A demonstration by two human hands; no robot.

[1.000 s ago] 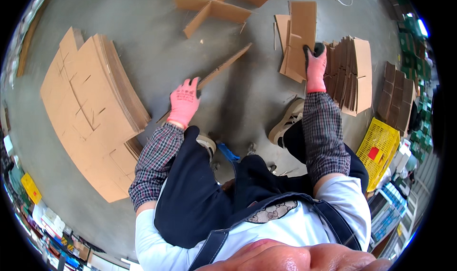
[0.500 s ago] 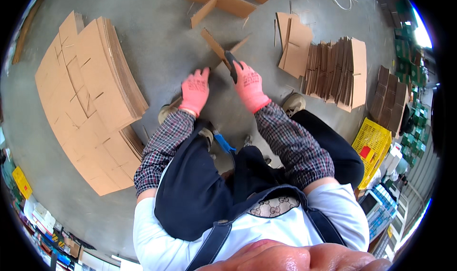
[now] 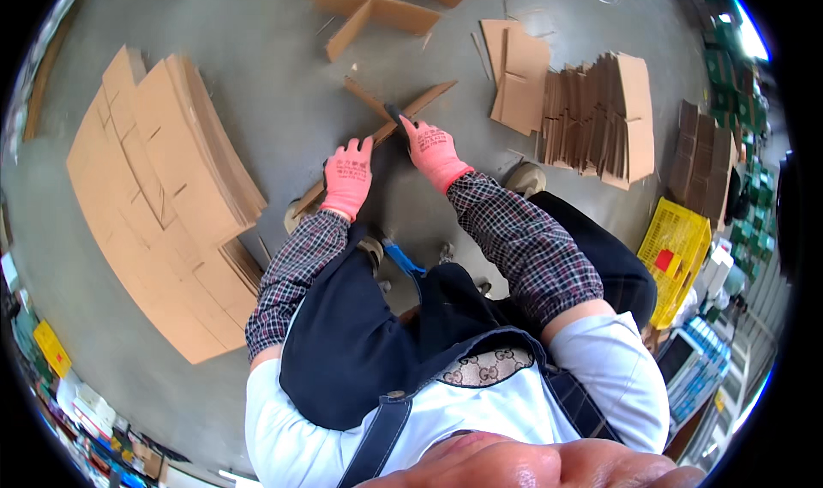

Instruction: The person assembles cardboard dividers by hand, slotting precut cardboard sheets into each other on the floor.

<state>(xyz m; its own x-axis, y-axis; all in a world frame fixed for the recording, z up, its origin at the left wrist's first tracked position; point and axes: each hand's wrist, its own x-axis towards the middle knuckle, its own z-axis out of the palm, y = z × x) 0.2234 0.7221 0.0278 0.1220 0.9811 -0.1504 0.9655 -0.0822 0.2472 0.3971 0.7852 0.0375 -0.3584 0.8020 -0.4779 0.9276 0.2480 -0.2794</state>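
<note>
Two brown cardboard divider strips cross in an X on the floor before me. The longer strip (image 3: 430, 97) runs from beside my left shoe up to the right. The shorter strip (image 3: 366, 95) slants across it from the upper left. My left hand (image 3: 348, 178), in a pink glove with dark finger pads, is closed around the long strip below the crossing. Near the crossing, my right hand (image 3: 431, 152) in a matching glove pinches the near end of the short strip. Its fingers partly cover the joint, so how deep the strips sit together is hidden.
A large stack of flat slotted cardboard (image 3: 159, 188) lies at left. Beyond the strips stands an assembled cardboard divider grid (image 3: 371, 8). At right are loose sheets (image 3: 521, 77), a row of upright cardboard pieces (image 3: 591, 115) and a yellow crate (image 3: 673, 261). My shoes flank the work.
The long strip now shows more fully, extending past the crossing to the upper right. My right hand has moved slightly left and down with the short strip; the view has shifted a little.
</note>
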